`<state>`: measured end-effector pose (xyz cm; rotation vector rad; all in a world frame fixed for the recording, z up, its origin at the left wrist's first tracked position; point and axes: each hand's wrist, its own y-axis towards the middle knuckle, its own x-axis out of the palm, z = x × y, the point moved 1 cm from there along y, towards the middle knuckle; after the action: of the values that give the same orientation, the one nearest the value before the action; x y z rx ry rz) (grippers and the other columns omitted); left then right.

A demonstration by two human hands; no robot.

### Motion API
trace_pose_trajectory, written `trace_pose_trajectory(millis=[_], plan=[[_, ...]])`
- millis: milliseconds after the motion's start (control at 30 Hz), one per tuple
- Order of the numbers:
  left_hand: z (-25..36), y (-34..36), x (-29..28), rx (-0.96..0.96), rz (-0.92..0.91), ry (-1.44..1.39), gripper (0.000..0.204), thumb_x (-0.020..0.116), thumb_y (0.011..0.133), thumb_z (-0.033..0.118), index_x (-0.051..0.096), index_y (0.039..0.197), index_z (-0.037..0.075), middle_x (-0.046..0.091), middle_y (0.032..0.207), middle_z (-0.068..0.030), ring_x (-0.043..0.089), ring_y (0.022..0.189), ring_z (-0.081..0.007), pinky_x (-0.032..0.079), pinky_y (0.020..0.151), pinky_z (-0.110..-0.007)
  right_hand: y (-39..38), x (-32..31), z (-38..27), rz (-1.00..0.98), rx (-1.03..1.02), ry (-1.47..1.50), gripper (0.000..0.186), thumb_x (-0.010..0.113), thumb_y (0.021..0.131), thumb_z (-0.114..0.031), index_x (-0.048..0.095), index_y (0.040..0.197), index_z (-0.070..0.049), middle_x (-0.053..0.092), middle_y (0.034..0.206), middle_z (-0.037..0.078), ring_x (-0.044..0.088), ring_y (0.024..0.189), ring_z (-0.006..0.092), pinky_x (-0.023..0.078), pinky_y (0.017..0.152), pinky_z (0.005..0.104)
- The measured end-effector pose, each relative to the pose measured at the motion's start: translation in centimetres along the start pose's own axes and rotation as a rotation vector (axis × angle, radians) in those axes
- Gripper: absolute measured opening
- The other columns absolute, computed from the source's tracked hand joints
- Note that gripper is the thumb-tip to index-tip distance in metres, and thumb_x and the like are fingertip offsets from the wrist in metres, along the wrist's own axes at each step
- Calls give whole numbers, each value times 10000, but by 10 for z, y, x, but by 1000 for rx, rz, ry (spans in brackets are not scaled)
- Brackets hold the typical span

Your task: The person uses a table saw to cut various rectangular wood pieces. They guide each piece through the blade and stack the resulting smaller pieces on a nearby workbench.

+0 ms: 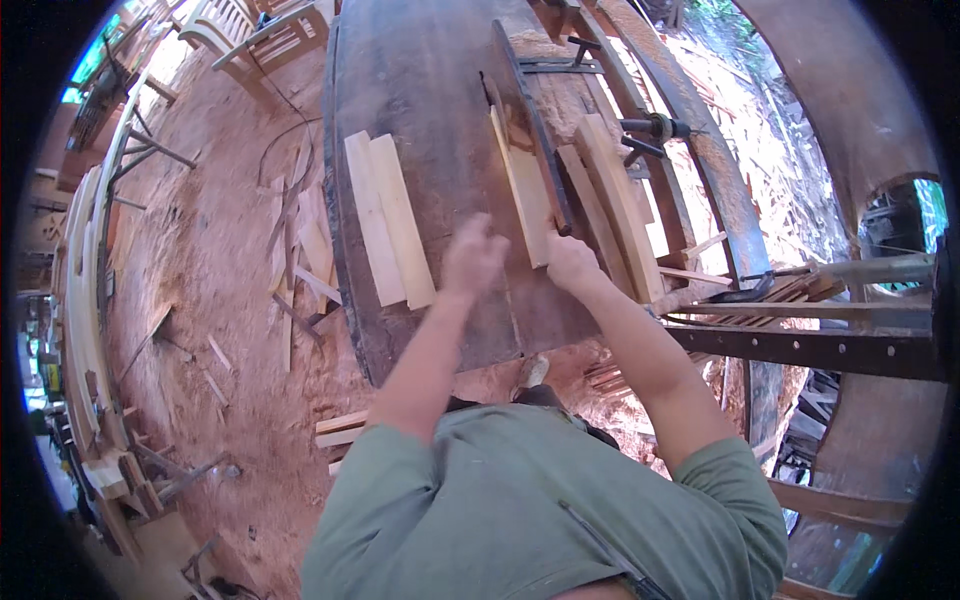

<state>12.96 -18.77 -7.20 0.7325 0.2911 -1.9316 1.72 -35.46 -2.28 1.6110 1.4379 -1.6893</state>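
A pale wooden board lies lengthwise on the dark worktable, along a straight dark fence bar. My right hand is closed at the near end of that board, its fingers curled. To the left of it, my left hand hovers over or rests on the tabletop; motion smears its fingers, so their shape is unclear. Two more pale boards lie side by side on the table's left part. A thin dark upright piece stands at the far end of the board by the fence.
Right of the fence lie more boards and sawdust, with clamps on a metal rail. A plastic chair stands far left. Wood offcuts litter the reddish floor beside the table. A metal beam juts in from the right.
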Motion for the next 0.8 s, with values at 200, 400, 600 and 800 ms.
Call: trace_pose_trajectory(millis=[200,400,600,800], plan=[[26,-36,63,140,-222,-238,654,632,869,244,412,1382,-98,491,1361,-304,482,1274,-400,385,1089,-421,9,1,2,53,41,83,845,574,829,-95,127,1546,-99,670,943,287,662,919,445,524,819,525],[27,-22,73,266,-216,76,437,556,903,139,541,1282,-78,352,1478,-301,406,1350,-398,359,1107,-467,9,14,13,132,47,126,760,541,867,-152,201,1545,-201,666,899,292,662,893,448,517,812,524],[26,2,76,250,-242,123,461,502,858,85,554,1306,-14,353,1474,-309,387,1362,-401,340,1113,-503,21,16,3,182,161,153,735,515,904,-194,175,1551,-270,661,933,303,658,923,452,504,845,529],[31,1,74,173,-319,115,472,494,824,66,551,1265,-94,411,1428,-323,460,1302,-397,349,1112,-501,17,7,-6,67,207,178,713,502,911,-185,199,1546,-300,648,1124,268,637,1057,413,493,922,506]])
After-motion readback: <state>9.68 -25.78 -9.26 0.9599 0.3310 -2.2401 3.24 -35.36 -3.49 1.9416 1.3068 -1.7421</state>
